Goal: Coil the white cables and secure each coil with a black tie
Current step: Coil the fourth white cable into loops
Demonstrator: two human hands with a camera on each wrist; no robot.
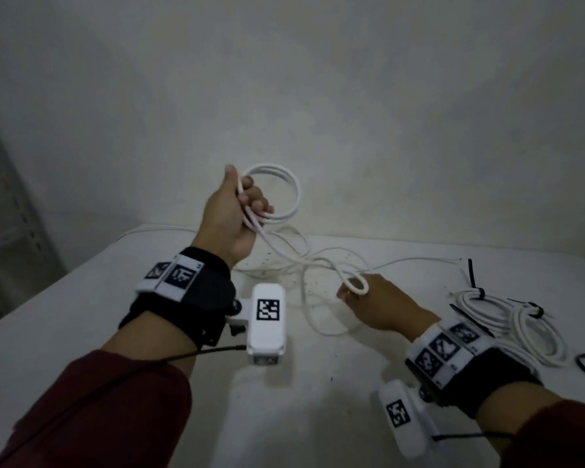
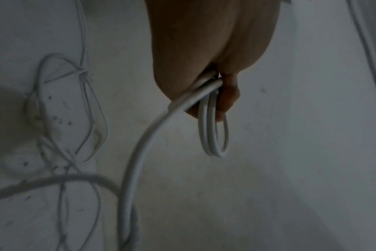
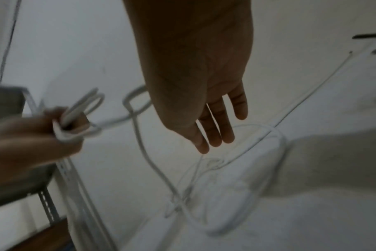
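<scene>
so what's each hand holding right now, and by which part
The left hand grips the white cable by the side of its coiled loops. The right hand is open, holding nothing.

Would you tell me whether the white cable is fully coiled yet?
Partly coiled: left hand grips a few loops of the white cable; the rest trails loose.

Left hand (image 1: 232,217) raised above the far part of the table (image 1: 81,298), gripping a coil (image 1: 277,194) that stands up beyond its fingers. Cable (image 1: 304,265) runs from it down onto the table, looping toward the right hand (image 1: 375,305), which is lower and nearer, fingers straight. Tied bundles (image 1: 514,322) lie right of the right hand; loose ties (image 1: 471,273) behind them.
</scene>
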